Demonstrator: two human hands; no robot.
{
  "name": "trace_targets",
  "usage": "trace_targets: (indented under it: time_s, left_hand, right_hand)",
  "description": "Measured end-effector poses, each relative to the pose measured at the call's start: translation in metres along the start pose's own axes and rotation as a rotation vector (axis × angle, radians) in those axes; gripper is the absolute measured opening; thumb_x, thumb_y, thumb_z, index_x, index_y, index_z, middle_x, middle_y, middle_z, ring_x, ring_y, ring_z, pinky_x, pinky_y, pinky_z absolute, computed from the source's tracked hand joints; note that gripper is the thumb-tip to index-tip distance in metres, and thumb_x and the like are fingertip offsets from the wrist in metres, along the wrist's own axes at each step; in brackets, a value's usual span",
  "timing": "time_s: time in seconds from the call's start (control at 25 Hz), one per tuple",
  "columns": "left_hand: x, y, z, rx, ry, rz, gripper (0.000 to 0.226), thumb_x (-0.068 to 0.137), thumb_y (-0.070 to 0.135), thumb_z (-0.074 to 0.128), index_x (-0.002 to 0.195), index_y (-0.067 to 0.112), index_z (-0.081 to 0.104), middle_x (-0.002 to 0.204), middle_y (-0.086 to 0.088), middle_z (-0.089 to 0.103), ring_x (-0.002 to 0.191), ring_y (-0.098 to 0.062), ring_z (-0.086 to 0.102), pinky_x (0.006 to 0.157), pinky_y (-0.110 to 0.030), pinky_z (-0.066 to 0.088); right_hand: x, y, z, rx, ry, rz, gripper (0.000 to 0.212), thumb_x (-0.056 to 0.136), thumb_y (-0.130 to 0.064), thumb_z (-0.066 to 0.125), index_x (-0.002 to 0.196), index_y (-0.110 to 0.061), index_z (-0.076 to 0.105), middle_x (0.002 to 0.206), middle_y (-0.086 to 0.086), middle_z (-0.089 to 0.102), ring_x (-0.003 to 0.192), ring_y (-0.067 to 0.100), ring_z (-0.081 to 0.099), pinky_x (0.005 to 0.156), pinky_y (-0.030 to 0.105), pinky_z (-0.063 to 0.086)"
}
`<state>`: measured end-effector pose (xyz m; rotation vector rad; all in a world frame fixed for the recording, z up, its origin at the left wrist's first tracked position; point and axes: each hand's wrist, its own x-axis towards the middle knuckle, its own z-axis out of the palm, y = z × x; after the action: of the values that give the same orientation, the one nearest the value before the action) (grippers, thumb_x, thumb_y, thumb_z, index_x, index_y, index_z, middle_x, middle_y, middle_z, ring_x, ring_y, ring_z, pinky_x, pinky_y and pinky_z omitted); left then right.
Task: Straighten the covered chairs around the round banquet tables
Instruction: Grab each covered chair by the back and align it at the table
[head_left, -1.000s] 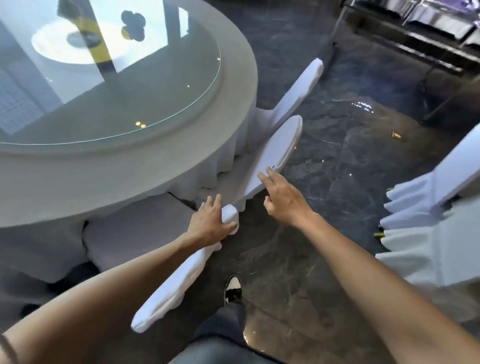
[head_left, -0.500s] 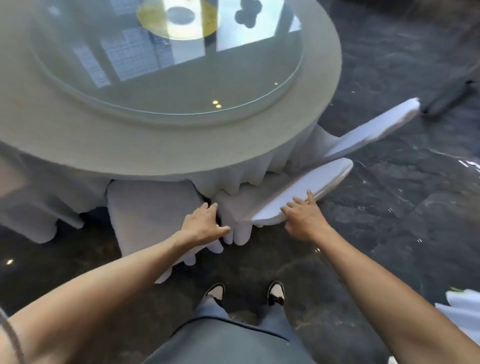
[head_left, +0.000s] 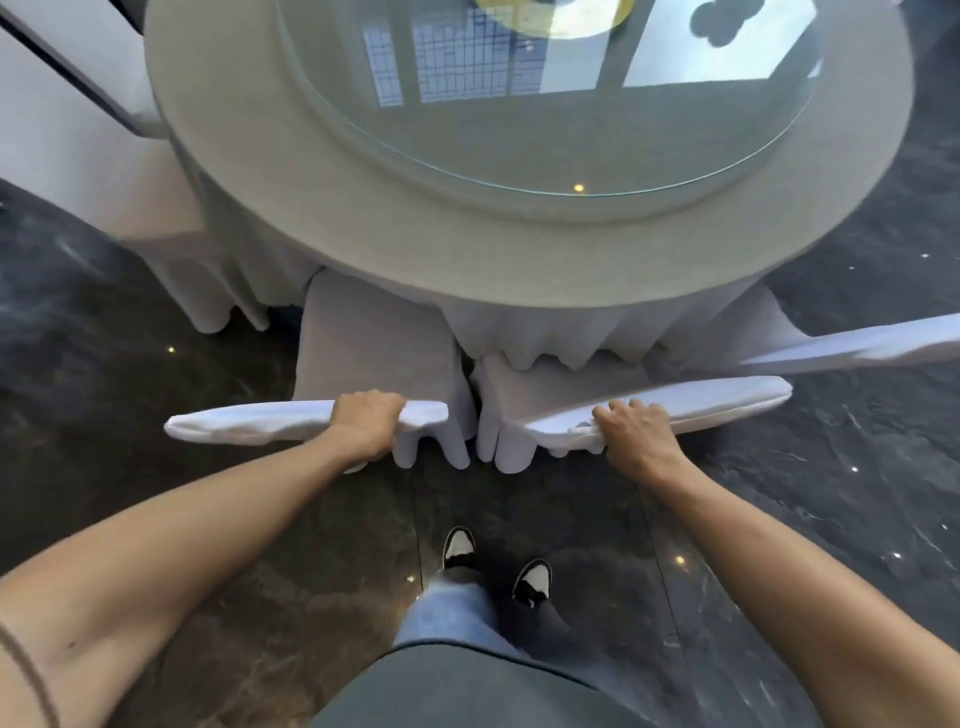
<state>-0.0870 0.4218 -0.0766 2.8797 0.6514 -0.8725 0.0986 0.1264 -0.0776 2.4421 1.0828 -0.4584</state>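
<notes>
Two white-covered chairs stand side by side at the near edge of the round banquet table, seats tucked under its skirt. My left hand grips the top of the left chair's back, fingers curled over it. On the right chair's back, my right hand holds the top edge near its left end, fingers over the cloth. Both backrests run roughly in a line, the right one angled slightly away.
A glass turntable covers the table's middle. A third covered chair juts out at the far right, another stands at the left. Dark glossy stone floor lies around; my feet stand just behind the two chairs.
I have stepped round to face the table squarely. My right hand went from touching the right chair's back to holding its top. Both backrests now lie nearly level in a row.
</notes>
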Motion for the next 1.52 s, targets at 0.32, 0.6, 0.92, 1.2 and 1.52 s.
trace_targets:
  time_s: [0.32,0.6,0.92,1.2,1.52]
  left_hand:
    - [0.005,-0.002,-0.005,0.163,0.005,0.052,0.022,0.078,0.017,0.065,0.099,0.018,0.068,0.098,-0.005,0.071,0.090,-0.027,0.067,0.074,-0.035,0.051]
    - [0.006,0.018,-0.007,0.078,0.081,0.128,0.021,0.075,0.018,0.061,0.095,0.019,0.067,0.098,-0.008,0.071,0.091,-0.031,0.067,0.069,-0.032,0.044]
    - [0.014,0.045,-0.005,0.017,0.062,0.085,0.024,0.077,0.013,0.061,0.100,0.015,0.067,0.103,-0.010,0.071,0.096,-0.032,0.067,0.074,-0.034,0.047]
    - [-0.005,0.034,0.014,0.018,0.060,0.119,0.017,0.076,0.016,0.060,0.092,0.020,0.065,0.098,-0.006,0.071,0.092,-0.031,0.067,0.069,-0.032,0.042]
    - [-0.004,0.041,0.015,-0.007,0.088,0.086,0.017,0.076,0.015,0.060,0.092,0.017,0.066,0.099,-0.009,0.071,0.093,-0.032,0.066,0.072,-0.034,0.045]
  right_hand:
    - [0.023,-0.030,-0.030,-0.020,-0.016,-0.084,0.021,0.077,-0.018,0.054,0.089,-0.020,0.071,0.085,0.001,0.071,0.081,0.025,0.068,0.065,0.030,0.049]
    - [0.038,-0.064,-0.042,-0.007,-0.042,-0.150,0.023,0.072,-0.020,0.059,0.091,-0.018,0.071,0.086,0.004,0.071,0.082,0.028,0.068,0.069,0.033,0.053]
    - [0.033,-0.059,-0.040,0.018,0.003,-0.152,0.023,0.074,-0.019,0.058,0.093,-0.017,0.071,0.090,0.004,0.072,0.085,0.027,0.068,0.065,0.031,0.042]
    - [0.035,-0.032,-0.052,-0.020,-0.006,-0.137,0.023,0.071,-0.024,0.062,0.092,-0.018,0.071,0.087,0.002,0.071,0.082,0.025,0.068,0.066,0.031,0.049]
    - [0.029,-0.055,-0.041,-0.054,-0.053,-0.125,0.024,0.074,-0.012,0.057,0.094,-0.016,0.070,0.090,0.004,0.070,0.086,0.028,0.067,0.074,0.037,0.056]
